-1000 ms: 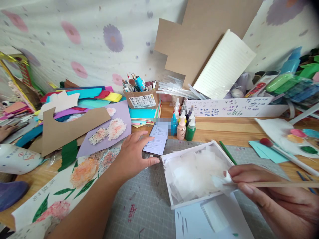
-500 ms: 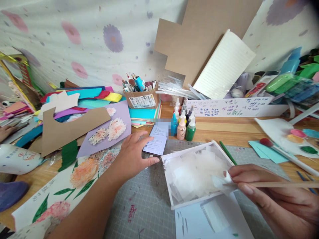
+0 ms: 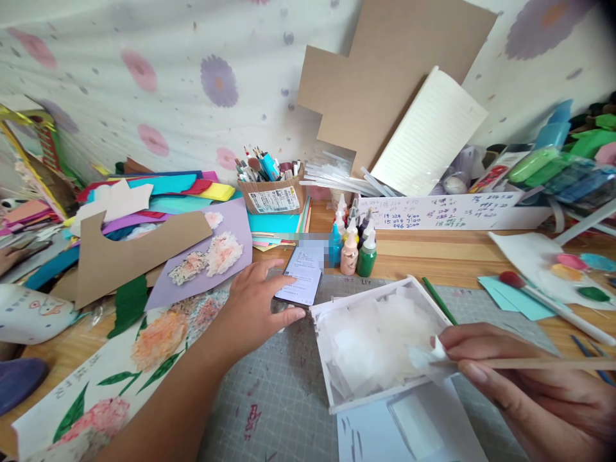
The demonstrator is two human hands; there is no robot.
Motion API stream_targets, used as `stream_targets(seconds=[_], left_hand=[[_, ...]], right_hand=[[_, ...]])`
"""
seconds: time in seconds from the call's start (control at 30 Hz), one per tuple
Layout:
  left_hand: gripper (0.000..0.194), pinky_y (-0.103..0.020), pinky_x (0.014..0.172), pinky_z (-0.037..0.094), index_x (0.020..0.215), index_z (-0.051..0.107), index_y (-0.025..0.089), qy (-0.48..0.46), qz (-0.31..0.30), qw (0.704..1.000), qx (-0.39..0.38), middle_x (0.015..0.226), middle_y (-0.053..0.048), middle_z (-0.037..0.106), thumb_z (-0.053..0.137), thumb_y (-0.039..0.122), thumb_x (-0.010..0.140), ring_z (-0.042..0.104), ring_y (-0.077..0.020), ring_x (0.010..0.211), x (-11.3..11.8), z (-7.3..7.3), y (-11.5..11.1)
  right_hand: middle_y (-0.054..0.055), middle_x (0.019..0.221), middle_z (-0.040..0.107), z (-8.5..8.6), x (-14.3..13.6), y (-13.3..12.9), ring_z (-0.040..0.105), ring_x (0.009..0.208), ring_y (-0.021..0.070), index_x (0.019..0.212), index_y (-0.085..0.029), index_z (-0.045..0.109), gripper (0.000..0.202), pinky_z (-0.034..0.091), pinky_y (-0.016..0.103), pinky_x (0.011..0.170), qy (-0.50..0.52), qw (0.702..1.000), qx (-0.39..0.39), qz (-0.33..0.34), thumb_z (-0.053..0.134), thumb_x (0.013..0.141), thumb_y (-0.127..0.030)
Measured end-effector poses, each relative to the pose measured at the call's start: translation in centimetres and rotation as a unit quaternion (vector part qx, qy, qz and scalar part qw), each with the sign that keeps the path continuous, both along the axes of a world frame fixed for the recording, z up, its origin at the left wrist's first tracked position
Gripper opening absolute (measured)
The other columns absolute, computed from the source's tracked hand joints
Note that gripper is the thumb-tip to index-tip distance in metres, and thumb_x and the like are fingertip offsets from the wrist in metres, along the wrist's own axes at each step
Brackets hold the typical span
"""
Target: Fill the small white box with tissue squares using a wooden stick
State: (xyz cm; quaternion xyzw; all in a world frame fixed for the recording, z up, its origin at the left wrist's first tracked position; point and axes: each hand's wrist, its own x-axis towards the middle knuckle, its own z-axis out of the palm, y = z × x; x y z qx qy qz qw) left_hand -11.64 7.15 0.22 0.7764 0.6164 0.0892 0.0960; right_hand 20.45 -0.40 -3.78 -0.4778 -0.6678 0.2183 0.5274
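Observation:
My left hand [image 3: 257, 305] reaches over the mat with its fingers spread. Its fingertips lie at the left edge of a phone [image 3: 302, 276] whose lit screen shows text; whether they touch it I cannot tell. In a pinch, my right hand [image 3: 529, 391] holds a thin wooden stick [image 3: 543, 364] together with a small piece of thin white paper [image 3: 437, 351]. This hangs over the right side of a shallow white box [image 3: 323, 359] full of thin translucent white sheets [image 3: 380, 333]. Under the box's front edge sticks out a white paper with dark strokes [image 3: 351, 443].
Paint bottles [image 3: 350, 247] stand behind the box, beside a cardboard pen holder [image 3: 276, 196]. Flower artwork [image 3: 158, 346] and a brown cardboard piece [image 3: 139, 250] lie at left. At right are a green pencil [image 3: 439, 300], a brush [image 3: 558, 308] and a paint-marked sheet [image 3: 534, 256]. Another person's hand [image 3: 7, 256] shows at far left.
The view has tilted slightly, shifting everything a little. Both hands keep nearly the same pose, and my right hand still pinches the stick and paper.

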Motion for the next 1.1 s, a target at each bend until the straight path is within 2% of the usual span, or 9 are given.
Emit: stream_targets(seconds=[0.17, 0.23, 0.33, 0.4, 0.93, 1.1], left_hand=[[0.027, -0.054, 0.107, 0.038, 0.089, 0.072, 0.021, -0.031, 0.005, 0.998, 0.047, 0.134, -0.011, 0.055, 0.065, 0.046, 0.079, 0.048, -0.0347, 0.127, 0.05, 0.36, -0.11], [0.029, -0.054, 0.107, 0.038, 0.094, 0.072, 0.021, -0.029, 0.008, 0.998, 0.055, 0.133, -0.011, 0.056, 0.066, 0.045, 0.079, 0.049, -0.0346, 0.126, 0.04, 0.29, -0.10], [0.043, -0.057, 0.109, 0.036, 0.114, 0.070, 0.023, -0.005, 0.001, 0.999, 0.033, 0.138, -0.011, 0.053, 0.067, 0.047, 0.079, 0.045, -0.0364, 0.130, -0.05, 0.01, -0.05], [0.046, -0.058, 0.109, 0.035, 0.119, 0.069, 0.025, 0.009, -0.005, 1.000, 0.021, 0.141, -0.011, 0.051, 0.066, 0.049, 0.079, 0.043, -0.0375, 0.132, -0.12, -0.15, -0.02], [0.045, -0.058, 0.110, 0.034, 0.118, 0.069, 0.025, 0.017, -0.003, 1.000, 0.021, 0.142, -0.010, 0.051, 0.065, 0.050, 0.080, 0.043, -0.0373, 0.132, -0.21, -0.28, 0.00], [0.047, -0.057, 0.111, 0.034, 0.120, 0.068, 0.026, 0.016, -0.002, 1.000, 0.020, 0.143, -0.010, 0.050, 0.064, 0.051, 0.081, 0.042, -0.0368, 0.134, -0.15, -0.36, -0.06]], right_hand=[[-0.001, 0.086, 0.079, 0.19, -0.09, 0.05, 0.077, 0.080, 0.0229, 0.081, -0.033, 0.075, 0.009, 0.066, 0.025, 0.071, 0.002, 1.000, -0.016, -0.008, 0.074, 0.075, -0.026], [-0.001, 0.085, 0.079, 0.13, -0.04, 0.05, 0.077, 0.080, 0.0223, 0.082, -0.033, 0.075, 0.010, 0.066, 0.025, 0.073, 0.005, 1.000, -0.014, -0.006, 0.073, 0.075, -0.026], [-0.001, 0.087, 0.079, -0.01, 0.09, 0.01, 0.077, 0.081, 0.0222, 0.084, -0.033, 0.075, 0.011, 0.066, 0.025, 0.074, 0.003, 1.000, -0.019, -0.003, 0.073, 0.075, -0.026], [-0.001, 0.087, 0.079, -0.09, 0.19, -0.06, 0.077, 0.082, 0.0225, 0.084, -0.033, 0.075, 0.010, 0.066, 0.025, 0.074, 0.000, 1.000, -0.026, -0.003, 0.073, 0.076, -0.026], [0.000, 0.087, 0.079, 0.05, 0.13, -0.22, 0.077, 0.082, 0.0250, 0.082, -0.033, 0.075, 0.011, 0.067, 0.030, 0.074, 0.007, 0.999, -0.032, -0.006, 0.074, 0.074, -0.025], [0.000, 0.085, 0.079, 0.01, 0.12, -0.19, 0.077, 0.079, 0.0231, 0.082, -0.033, 0.075, 0.010, 0.066, 0.027, 0.071, -0.001, 1.000, -0.018, -0.005, 0.073, 0.075, -0.026]])
